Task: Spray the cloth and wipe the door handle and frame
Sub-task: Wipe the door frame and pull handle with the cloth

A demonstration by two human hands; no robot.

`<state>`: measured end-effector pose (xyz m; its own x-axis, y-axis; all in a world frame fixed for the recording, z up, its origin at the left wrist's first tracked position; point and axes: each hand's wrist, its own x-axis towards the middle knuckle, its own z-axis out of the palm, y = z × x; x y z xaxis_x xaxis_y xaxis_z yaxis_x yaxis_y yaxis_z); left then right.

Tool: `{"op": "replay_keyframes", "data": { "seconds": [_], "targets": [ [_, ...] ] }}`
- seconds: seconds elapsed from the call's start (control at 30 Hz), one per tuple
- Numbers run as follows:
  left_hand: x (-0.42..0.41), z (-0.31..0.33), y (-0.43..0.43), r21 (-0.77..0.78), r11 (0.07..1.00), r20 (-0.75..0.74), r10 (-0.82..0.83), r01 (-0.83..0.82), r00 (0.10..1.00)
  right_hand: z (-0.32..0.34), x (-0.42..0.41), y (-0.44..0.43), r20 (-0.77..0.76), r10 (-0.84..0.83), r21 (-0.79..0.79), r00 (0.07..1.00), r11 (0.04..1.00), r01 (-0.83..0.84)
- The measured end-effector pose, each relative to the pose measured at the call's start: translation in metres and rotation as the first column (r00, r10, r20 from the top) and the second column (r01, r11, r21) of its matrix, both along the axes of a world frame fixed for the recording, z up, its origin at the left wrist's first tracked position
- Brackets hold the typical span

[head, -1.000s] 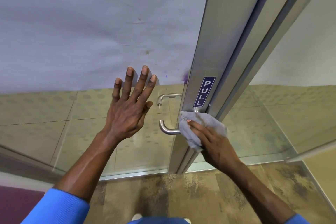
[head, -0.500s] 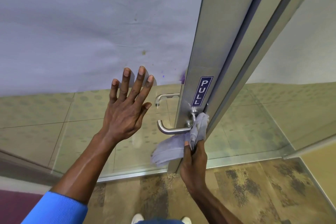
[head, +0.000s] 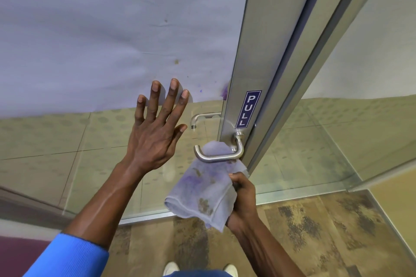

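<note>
A metal lever door handle [head: 219, 157] sticks out from the brushed metal door frame [head: 254, 51], just below a blue PULL sticker [head: 247, 109]. A pale grey cloth [head: 203, 189] with purple and brown stains passes behind the handle and hangs down below it. My right hand [head: 244, 200] is shut on the cloth's right side, under the handle. My left hand [head: 158, 128] lies flat with spread fingers against the glass door panel [head: 67, 153], left of the handle.
The upper glass is covered by a grey-lilac film [head: 112, 29] with small purple marks near the frame. A second handle [head: 199, 118] shows through the glass on the other side. Brown patterned floor [head: 315, 231] lies below, with my shoes [head: 171, 269] at the bottom edge.
My right hand has dropped from the frame beside the PULL sticker to below the handle. The cloth has gone from bunched on the frame to hanging behind the handle. My left hand has stayed put.
</note>
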<state>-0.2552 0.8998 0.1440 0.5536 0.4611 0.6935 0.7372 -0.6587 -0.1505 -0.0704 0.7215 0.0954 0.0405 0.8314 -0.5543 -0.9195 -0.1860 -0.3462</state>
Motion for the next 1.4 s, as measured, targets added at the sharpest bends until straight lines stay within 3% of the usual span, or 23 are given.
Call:
{"op": "replay_keyframes", "data": {
  "seconds": [0.13, 0.47, 0.8, 1.17, 1.4],
  "targets": [
    [0.001, 0.0, 0.0, -0.004, 1.0, 0.004, 0.0, 0.0, 1.0, 0.004, 0.0, -0.001, 0.06, 0.031, 0.075, 0.998, 0.997, -0.036],
    [-0.002, 0.0, -0.001, 0.007, 1.0, -0.03, 0.009, -0.009, 0.999, -0.006, 0.068, -0.012, 0.206, 0.029, 0.005, 0.978, 1.0, -0.03],
    [-0.002, 0.002, -0.002, 0.02, 1.0, -0.028, 0.018, -0.018, 0.999, -0.003, -0.024, -0.011, 0.141, 0.259, 0.016, 0.956, 0.965, -0.263],
    [-0.003, 0.0, -0.001, 0.02, 1.0, -0.03, 0.017, -0.016, 0.999, -0.007, 0.069, -0.021, 0.2, 0.021, 0.005, 0.98, 1.0, -0.023],
    [-0.003, -0.001, 0.0, 0.024, 1.0, -0.025, 0.015, -0.015, 1.0, 0.001, 0.025, -0.016, 0.13, 0.062, 0.009, 0.99, 0.998, -0.063]
  ]
}}
